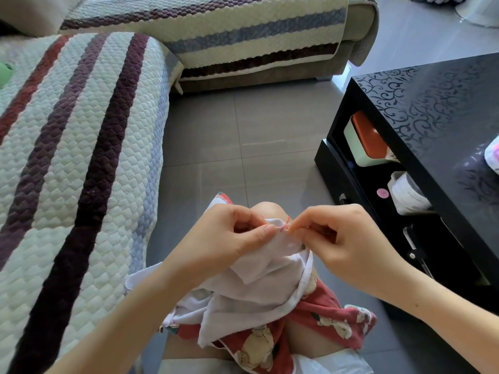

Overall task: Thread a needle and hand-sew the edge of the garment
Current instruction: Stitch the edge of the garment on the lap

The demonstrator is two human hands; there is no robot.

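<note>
two hands: left hand (229, 233) pinches garment (256, 287) edge, right hand (343, 238) pinches needle (328, 233) beside it.

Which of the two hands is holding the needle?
The right hand: the thin needle sits pinched in its fingertips, with red thread running to the cloth. The left hand only pinches the white garment edge.

White garment (251, 290) bunched on lap, red thread (286, 224) through its edge
</note>
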